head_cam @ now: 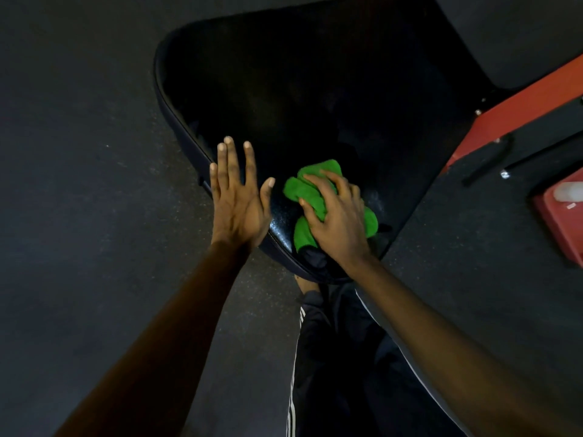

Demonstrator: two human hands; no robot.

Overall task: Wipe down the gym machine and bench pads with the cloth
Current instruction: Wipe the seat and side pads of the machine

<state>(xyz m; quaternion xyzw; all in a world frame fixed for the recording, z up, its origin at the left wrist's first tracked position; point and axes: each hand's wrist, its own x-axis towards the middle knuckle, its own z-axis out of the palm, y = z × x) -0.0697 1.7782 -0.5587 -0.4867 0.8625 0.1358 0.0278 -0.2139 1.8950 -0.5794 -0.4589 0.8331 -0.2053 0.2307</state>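
Head view, single frame, looking down. Black vinyl seat pad [284, 89] fills the centre: wide at the far end, tapering to a rounded narrow end close to the person's legs. Green cloth [295, 189] sits bunched on the pad's top surface near that narrow end, right of the pad's midline. Right hand [337, 219] is on top of the cloth, fingers curled down over the bunch and thumb tucked against its left side, so I log it as gripping the cloth against the vinyl. Green shows beyond the fingertips, left of the thumb and at the right of the hand. Left hand [238, 200] is flat, palm down, all fingers straight and fanned apart, thumb out toward the cloth; it lies over the pad's left rim, half above the pad and half above the floor [79, 152]. I cannot tell whether the palm bears on the rim or is just above it. The two hands are close but apart, with bare glossy vinyl between them. Floor is dark speckled rubber. A red frame bar [520, 102] runs diagonally on the right, beside the pad's right edge, and a second black pad [520, 36] lies beyond it at top right. A red block [564, 222] sits at the right edge of view. Dark trousers [334, 357] with white side stripes are below the pad
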